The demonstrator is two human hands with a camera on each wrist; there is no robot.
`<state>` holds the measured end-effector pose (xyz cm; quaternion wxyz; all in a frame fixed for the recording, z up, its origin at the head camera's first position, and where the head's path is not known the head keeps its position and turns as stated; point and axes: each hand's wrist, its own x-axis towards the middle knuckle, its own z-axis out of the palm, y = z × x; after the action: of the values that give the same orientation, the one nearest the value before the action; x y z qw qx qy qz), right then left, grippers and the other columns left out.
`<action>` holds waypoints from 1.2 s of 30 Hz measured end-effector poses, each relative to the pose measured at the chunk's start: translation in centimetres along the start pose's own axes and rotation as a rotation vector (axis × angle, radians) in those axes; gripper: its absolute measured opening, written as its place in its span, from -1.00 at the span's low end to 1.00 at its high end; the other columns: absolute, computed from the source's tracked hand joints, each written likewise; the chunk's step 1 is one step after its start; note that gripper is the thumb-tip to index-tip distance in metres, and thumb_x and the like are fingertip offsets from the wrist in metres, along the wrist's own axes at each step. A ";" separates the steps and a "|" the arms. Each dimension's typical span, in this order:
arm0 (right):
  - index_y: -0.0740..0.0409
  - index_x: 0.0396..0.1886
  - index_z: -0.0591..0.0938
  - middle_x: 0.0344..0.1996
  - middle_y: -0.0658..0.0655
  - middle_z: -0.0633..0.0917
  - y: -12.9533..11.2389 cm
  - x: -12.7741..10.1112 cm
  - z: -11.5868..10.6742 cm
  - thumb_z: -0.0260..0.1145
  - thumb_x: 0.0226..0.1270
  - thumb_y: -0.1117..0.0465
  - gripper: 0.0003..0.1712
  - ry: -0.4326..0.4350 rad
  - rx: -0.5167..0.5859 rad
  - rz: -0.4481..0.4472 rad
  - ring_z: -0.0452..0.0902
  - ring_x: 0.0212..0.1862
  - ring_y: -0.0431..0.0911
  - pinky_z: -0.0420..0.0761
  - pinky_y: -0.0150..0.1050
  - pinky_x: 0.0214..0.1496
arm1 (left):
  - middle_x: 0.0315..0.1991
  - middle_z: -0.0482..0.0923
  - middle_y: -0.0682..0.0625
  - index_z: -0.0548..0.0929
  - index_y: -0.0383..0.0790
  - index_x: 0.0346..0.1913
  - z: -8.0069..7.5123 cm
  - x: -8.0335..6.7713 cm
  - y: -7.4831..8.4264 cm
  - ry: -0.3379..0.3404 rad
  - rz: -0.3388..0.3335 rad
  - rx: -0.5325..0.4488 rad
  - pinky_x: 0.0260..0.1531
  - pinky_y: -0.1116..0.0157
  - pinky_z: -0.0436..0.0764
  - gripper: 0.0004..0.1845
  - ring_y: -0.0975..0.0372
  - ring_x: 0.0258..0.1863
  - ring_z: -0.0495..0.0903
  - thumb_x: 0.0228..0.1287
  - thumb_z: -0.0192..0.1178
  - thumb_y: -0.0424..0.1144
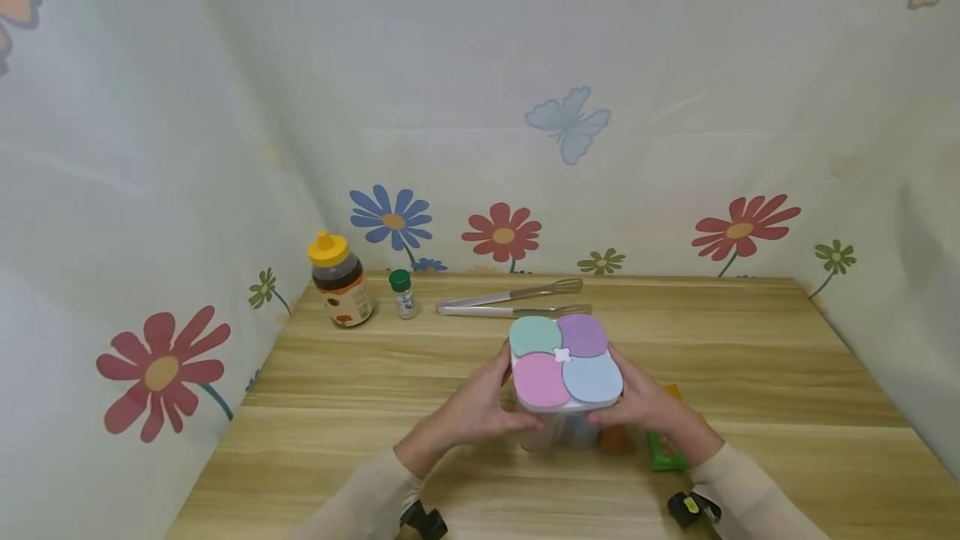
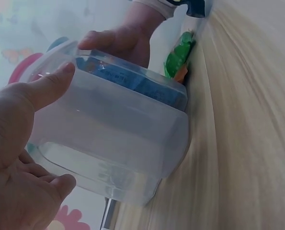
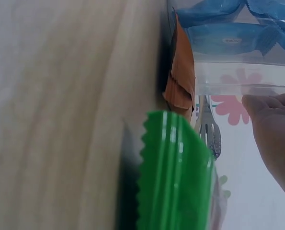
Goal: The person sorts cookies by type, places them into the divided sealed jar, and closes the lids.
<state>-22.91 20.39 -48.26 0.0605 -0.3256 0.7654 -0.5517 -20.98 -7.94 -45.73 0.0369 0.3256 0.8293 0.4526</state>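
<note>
A clear plastic storage box [image 2: 113,129] carries a lid [image 1: 542,380] with green, purple, pink and blue petal-shaped flaps. On its left side my left hand [image 1: 480,411] grips it, thumb along the near wall below the lid. My right hand [image 1: 641,398] holds the opposite side the same way. Blue packets [image 3: 228,39] show through the wall of one compartment, while the compartments facing the left wrist camera look empty. Beside the box's base, partly under my right wrist, lie a green packet [image 1: 666,452] and a brown packet [image 3: 181,72].
At the back left of the wooden table [image 1: 360,407] stand a jar with a yellow lid [image 1: 345,290] and a small green-capped shaker bottle [image 1: 403,297]. Metal tongs [image 1: 487,307] lie behind the box. A flower-printed cloth [image 1: 450,107] hangs around the table.
</note>
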 end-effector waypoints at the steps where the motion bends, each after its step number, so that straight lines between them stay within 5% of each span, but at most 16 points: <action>1: 0.01 0.55 0.04 0.35 0.25 0.40 0.0 0.0 -0.1 0.60 -0.14 0.32 0.28 -0.002 -0.002 -0.010 0.41 0.24 -0.25 0.34 -0.42 0.26 | 0.55 -0.01 0.08 -0.22 0.06 0.56 0.0 0.0 0.1 0.002 0.001 0.012 0.33 0.24 0.31 0.29 0.19 0.48 0.15 -0.07 0.53 0.02; 13: 0.09 0.55 0.02 0.36 0.29 0.38 0.5 0.6 -1.1 0.59 -0.15 0.38 0.30 -0.080 0.061 -0.052 0.39 0.28 -0.24 0.34 -0.40 0.30 | 0.57 -0.12 0.08 -0.32 0.07 0.56 0.5 0.0 0.7 0.038 -0.010 0.090 0.35 0.16 0.29 0.36 0.13 0.48 0.14 -0.10 0.56 -0.05; 28: 0.11 0.54 0.01 0.32 0.08 0.44 0.8 1.1 -1.8 0.57 -0.08 0.34 0.25 -0.155 0.107 -0.071 0.42 0.26 -0.18 0.34 -0.38 0.31 | 0.54 0.00 0.11 -0.28 0.13 0.55 1.3 -0.2 1.0 0.091 -0.102 0.088 0.34 0.14 0.31 0.38 0.14 0.46 0.18 -0.15 0.58 -0.01; 36: 0.28 0.51 0.02 0.27 -0.06 0.47 1.3 1.3 -2.1 0.56 -0.09 0.37 0.22 -0.180 0.124 -0.097 0.44 0.21 -0.22 0.37 -0.40 0.28 | 0.55 0.00 0.02 -0.31 0.09 0.56 2.0 -0.5 1.5 0.126 -0.141 0.140 0.35 0.07 0.28 0.40 0.07 0.45 0.19 -0.18 0.56 0.09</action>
<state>-25.42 21.61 -48.23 0.1222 -0.4062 0.7046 -0.5688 -19.15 -6.21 -45.87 -0.0063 0.2392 0.8804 0.4094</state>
